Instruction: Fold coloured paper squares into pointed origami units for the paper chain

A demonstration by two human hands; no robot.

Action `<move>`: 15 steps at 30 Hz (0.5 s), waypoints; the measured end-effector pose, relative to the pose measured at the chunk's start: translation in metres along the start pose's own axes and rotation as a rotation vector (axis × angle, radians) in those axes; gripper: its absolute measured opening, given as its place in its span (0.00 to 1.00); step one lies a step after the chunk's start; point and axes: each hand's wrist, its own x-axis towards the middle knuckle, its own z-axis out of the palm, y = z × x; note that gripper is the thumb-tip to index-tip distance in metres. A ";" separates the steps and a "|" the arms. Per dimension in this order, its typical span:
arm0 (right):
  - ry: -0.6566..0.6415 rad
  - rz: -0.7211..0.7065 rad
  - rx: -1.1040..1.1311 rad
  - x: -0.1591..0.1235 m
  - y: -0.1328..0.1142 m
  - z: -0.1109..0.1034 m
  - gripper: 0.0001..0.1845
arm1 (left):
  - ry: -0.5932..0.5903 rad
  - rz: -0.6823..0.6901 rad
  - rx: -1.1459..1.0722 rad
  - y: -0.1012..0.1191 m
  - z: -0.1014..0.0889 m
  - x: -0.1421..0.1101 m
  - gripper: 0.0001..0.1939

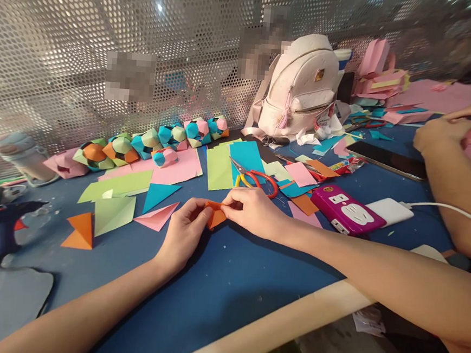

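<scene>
Between my two hands is a small folded piece of orange paper (216,218), just above the blue table. My left hand (186,227) pinches its left side with thumb and fingers. The upper right edge is gripped by my right hand (251,207), whose fingertips partly cover it. Right behind that hand lie scissors (255,179) with red and yellow handles. To the left are a folded pink paper (158,215), a blue paper triangle (160,195), a light green sheet (114,214) and a folded orange piece (80,232).
Folded paper balls (148,143) line the back by the perforated metal panel. A glue gun (5,226) stands left, its cord trailing forward. A white backpack (301,89), a purple power strip (347,210) and a phone (387,158) are right, beside another person's hands (446,133).
</scene>
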 end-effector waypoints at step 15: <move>-0.040 -0.033 0.002 0.000 0.000 0.003 0.10 | 0.030 0.034 0.084 0.002 -0.003 -0.001 0.13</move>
